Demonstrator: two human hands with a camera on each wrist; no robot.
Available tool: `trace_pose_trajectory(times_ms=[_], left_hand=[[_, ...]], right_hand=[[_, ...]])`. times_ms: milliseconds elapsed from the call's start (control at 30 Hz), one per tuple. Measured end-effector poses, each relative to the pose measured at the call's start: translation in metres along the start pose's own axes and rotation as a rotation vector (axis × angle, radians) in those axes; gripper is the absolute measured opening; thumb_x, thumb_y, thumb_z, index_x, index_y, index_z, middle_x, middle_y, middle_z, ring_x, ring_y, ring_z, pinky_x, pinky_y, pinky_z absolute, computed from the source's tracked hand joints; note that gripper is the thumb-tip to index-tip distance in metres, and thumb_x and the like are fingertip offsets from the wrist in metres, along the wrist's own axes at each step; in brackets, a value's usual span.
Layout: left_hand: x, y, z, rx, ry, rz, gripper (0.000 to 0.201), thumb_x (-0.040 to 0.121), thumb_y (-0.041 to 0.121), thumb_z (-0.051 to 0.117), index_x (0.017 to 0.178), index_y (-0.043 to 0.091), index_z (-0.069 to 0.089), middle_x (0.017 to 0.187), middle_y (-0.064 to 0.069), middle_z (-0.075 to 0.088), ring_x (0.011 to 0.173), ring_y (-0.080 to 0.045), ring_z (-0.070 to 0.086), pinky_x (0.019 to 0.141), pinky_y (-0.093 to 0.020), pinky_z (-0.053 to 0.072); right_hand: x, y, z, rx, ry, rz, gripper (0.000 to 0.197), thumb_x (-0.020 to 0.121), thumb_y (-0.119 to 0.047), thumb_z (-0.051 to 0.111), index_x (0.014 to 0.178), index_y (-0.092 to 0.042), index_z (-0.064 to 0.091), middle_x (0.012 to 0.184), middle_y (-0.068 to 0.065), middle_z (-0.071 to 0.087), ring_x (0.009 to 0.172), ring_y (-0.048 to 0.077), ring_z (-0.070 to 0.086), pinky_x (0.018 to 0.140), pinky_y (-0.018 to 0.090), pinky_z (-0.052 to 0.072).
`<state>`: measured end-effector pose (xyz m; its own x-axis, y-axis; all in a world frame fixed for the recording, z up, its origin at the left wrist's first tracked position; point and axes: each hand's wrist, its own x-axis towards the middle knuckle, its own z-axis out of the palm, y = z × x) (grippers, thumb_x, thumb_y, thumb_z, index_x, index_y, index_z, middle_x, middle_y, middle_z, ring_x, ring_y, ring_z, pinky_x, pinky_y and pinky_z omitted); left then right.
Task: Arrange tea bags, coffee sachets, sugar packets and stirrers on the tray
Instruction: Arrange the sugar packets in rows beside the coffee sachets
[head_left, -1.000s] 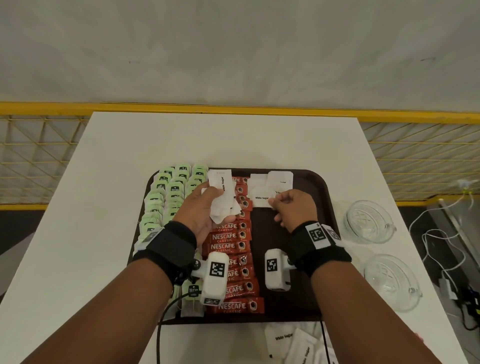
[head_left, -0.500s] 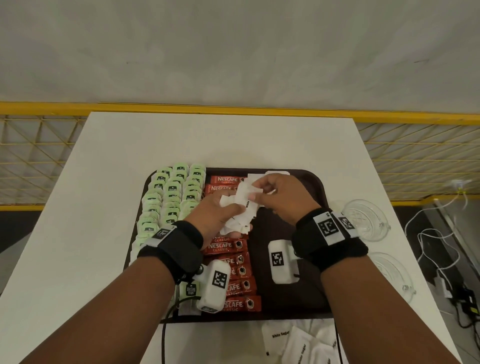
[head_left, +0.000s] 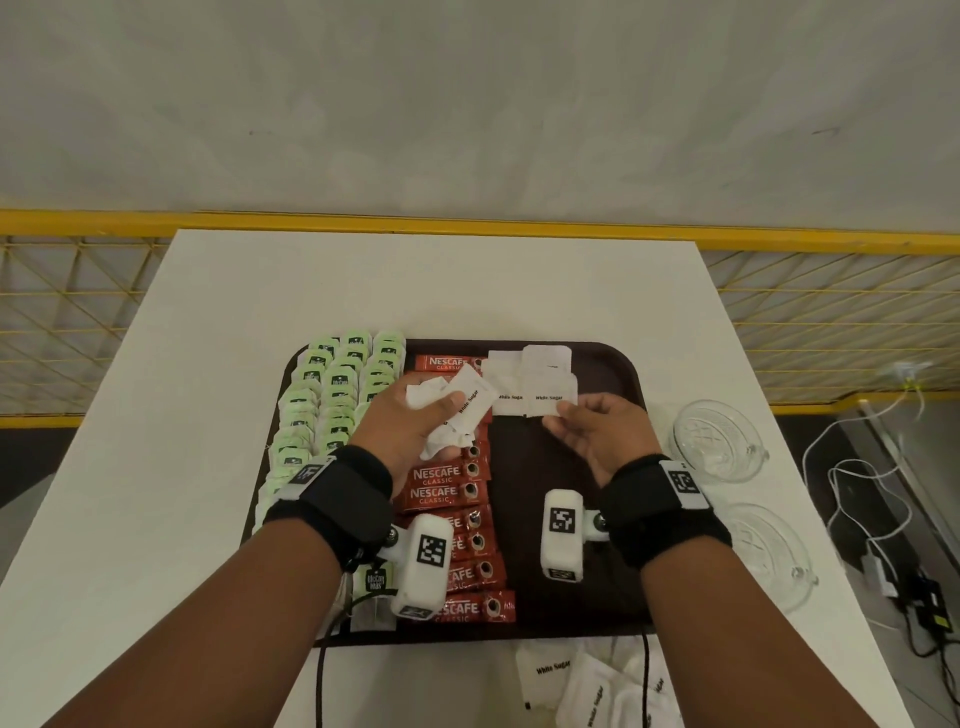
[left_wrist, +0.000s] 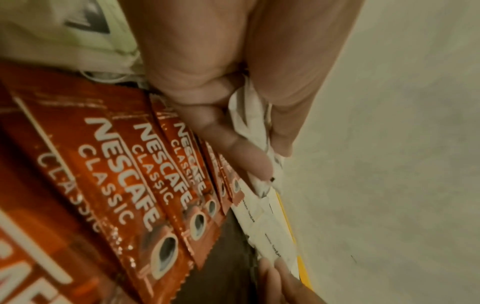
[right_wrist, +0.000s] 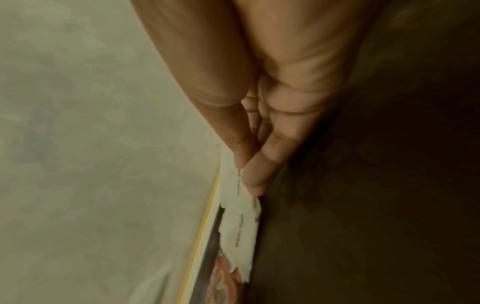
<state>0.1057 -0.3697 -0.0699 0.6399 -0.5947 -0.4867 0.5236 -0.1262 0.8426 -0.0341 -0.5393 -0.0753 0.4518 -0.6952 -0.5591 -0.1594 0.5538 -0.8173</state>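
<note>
Sugar-laying step: right hand (head_left: 602, 436) pinches a sugar packet (head_left: 549, 397) onto the tray (head_left: 613, 364); left hand (head_left: 410, 421) clutches spares (head_left: 457, 410) (next goes nearer).

White table (head_left: 270, 322) before a grey wall (head_left: 467, 104), yellow mesh railing (head_left: 831, 312) behind.

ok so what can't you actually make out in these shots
- How many sugar packets the left hand grips: bunched in the head view, covered by fingers in the left wrist view.
- Loose sugar packets on the table: cut off by the head view's bottom edge.
- Right hand: right wrist view too blurred to tell whether it pinches the tray packet.
- Stirrers: none in view.
</note>
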Motion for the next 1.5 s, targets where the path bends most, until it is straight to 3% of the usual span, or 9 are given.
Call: trace_pose_trajectory(times_ms=[133,333,500,633,767,1067,1200,1367,1500], left_hand=[[0.0,-0.001,-0.003,-0.006,-0.006,-0.002,0.036,0.085,0.015,0.074,0.118,0.018,0.059,0.115,-0.015,0.068,0.094,-0.028,0.071,0.054,-0.029,0.056],[-0.002,-0.001,-0.003,-0.038,-0.023,-0.03,0.041,0.085,0.013,0.074,0.122,0.015,0.058,0.117,-0.016,0.068,0.094,-0.031,0.071,0.051,-0.028,0.054],[-0.005,0.001,0.001,0.008,-0.037,-0.041,0.044,0.082,0.011,0.075,0.122,0.013,0.057,0.113,-0.013,0.069,0.089,-0.027,0.073,0.049,-0.026,0.054],[-0.009,0.0,0.005,0.056,-0.076,-0.034,0.038,0.083,0.01,0.075,0.117,0.014,0.059,0.11,-0.013,0.069,0.086,-0.025,0.073,0.047,-0.026,0.054],[-0.013,-0.003,0.011,0.137,-0.117,-0.013,0.034,0.081,0.012,0.077,0.112,0.014,0.062,0.109,-0.015,0.068,0.084,-0.024,0.072,0.049,-0.026,0.054],[-0.021,0.004,0.003,-0.156,-0.124,-0.08,0.028,0.093,-0.003,0.056,0.117,0.01,0.055,0.124,-0.018,0.058,0.112,-0.036,0.062,0.074,-0.036,0.062],[-0.024,0.004,-0.002,-0.275,-0.123,-0.128,0.039,0.093,-0.009,0.046,0.131,0.001,0.045,0.131,-0.025,0.054,0.118,-0.04,0.057,0.075,-0.036,0.061],[-0.027,0.0,-0.007,-0.239,-0.107,-0.102,0.043,0.093,-0.01,0.051,0.134,0.003,0.044,0.13,-0.021,0.057,0.116,-0.037,0.059,0.072,-0.034,0.062],[-0.028,-0.002,-0.007,-0.199,-0.1,-0.075,0.048,0.09,-0.009,0.059,0.134,0.006,0.046,0.128,-0.017,0.059,0.114,-0.035,0.062,0.071,-0.032,0.061]], right_hand=[[0.011,0.004,0.001,-0.12,0.112,-0.012,0.02,0.085,0.001,0.069,0.102,0.007,0.06,0.092,0.022,0.069,0.071,0.025,0.071,0.071,0.035,0.062],[0.026,-0.001,0.0,-0.63,0.19,-0.015,0.025,0.078,-0.025,0.079,0.079,-0.012,0.057,0.053,0.005,0.065,0.049,0.023,0.064,0.08,0.05,0.058],[0.013,-0.011,0.004,-0.812,0.193,-0.166,0.031,0.081,-0.035,0.074,0.081,-0.011,0.055,0.063,0.008,0.064,0.049,0.02,0.061,0.069,0.039,0.057],[-0.022,-0.019,0.021,-0.728,-0.144,-0.289,0.024,0.087,-0.037,0.069,0.094,-0.015,0.065,0.081,0.003,0.066,0.055,0.009,0.054,0.056,0.026,0.048],[-0.032,-0.012,0.026,-0.678,-0.318,-0.286,0.017,0.087,-0.018,0.071,0.099,-0.007,0.068,0.074,0.002,0.065,0.054,0.005,0.055,0.05,0.019,0.047],[-0.019,0.003,0.011,-0.412,0.019,-0.151,0.01,0.092,-0.005,0.062,0.101,-0.002,0.063,0.085,0.008,0.066,0.069,0.016,0.065,0.069,0.028,0.06],[-0.006,0.011,0.013,-0.526,0.09,-0.125,0.006,0.09,-0.011,0.067,0.095,-0.008,0.065,0.077,0.003,0.068,0.07,0.02,0.071,0.08,0.039,0.06],[-0.002,0.014,0.023,-0.825,0.153,-0.18,0.014,0.091,-0.025,0.065,0.088,-0.011,0.063,0.064,0.004,0.066,0.048,0.015,0.06,0.062,0.031,0.058],[0.001,0.012,0.025,-0.936,0.192,-0.184,0.023,0.086,-0.037,0.068,0.086,-0.015,0.06,0.075,0.005,0.069,0.068,0.02,0.066,0.073,0.037,0.057]])
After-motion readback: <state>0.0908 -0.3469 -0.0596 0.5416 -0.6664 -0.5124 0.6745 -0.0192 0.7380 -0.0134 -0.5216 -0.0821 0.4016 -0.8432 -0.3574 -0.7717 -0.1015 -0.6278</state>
